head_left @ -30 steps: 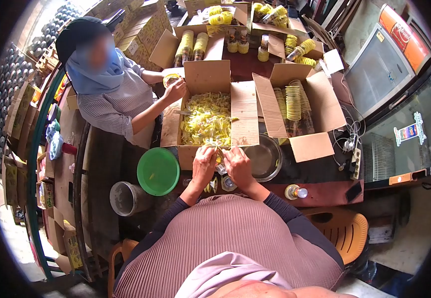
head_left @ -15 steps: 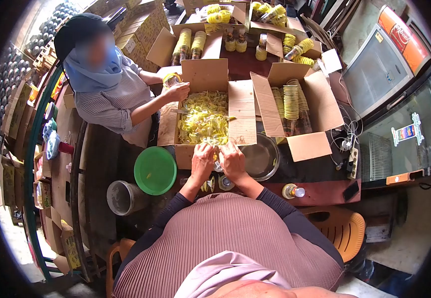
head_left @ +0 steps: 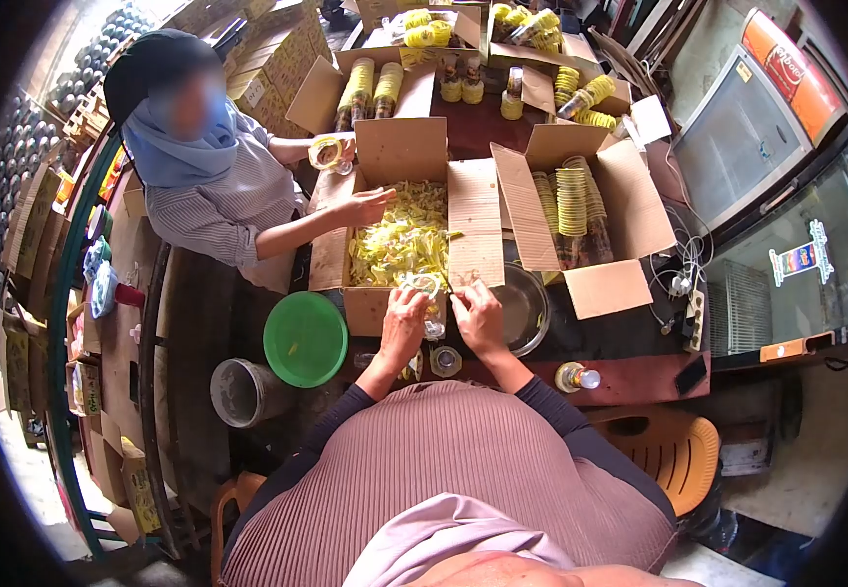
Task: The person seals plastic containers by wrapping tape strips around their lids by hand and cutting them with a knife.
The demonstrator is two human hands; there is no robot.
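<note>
My left hand is closed around a clear plastic cup with a whitish rim, tilted at the near edge of an open cardboard box. Small yellow wrapped pieces fill that box. Just right of the cup's rim is my right hand, its thumb and fingers pinched together; what lies between them is too small to make out. A small clear jar stands on the table between my forearms. Across the box, a co-worker holds a round clear container with a yellowish rim.
A metal bowl sits right of the box, and a green lid and a grey bucket are at left. Another open carton holds stacked yellow-ringed cups. A bottle and a phone lie near the table edge.
My hands have moved slightly apart, and the cup in my left hand now shows more. The co-worker's near hand has lowered over the box, while the round container has moved left.
</note>
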